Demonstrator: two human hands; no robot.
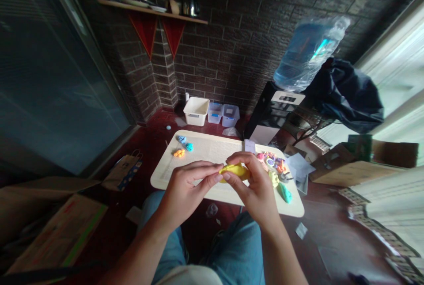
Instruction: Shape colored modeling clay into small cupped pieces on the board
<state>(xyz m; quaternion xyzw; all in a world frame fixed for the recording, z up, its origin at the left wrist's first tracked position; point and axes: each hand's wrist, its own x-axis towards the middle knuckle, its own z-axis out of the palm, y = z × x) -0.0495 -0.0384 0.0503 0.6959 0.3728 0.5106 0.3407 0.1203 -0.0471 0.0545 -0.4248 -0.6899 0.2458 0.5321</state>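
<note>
A yellow lump (236, 171), seemingly of soft clay, is held in the air, seen against the tabletop (161, 175) right of its middle. Its left end is pinched between the thumb and fingertips of the left hand (194, 181), whose fingers are kept nearly straight and together. Its right end is gripped by the right hand (255, 183), with the fingers curled over the far side and the thumb pressed on the near side.

Near the far left corner, a blue lump (182, 139), a teal lump (189, 146) and an orange lump (179, 153) are set close together. Along the right edge, a mixed group of coloured pieces (270, 161) is gathered, with a pale yellow lump (273, 179) beside it and a green lump (285, 192) towards the near right corner.

The yellow lump is judged to be partway through shaping, as no clear finished form is shown. The lumps at the left appear unworked; how much is left cannot be told.
</note>
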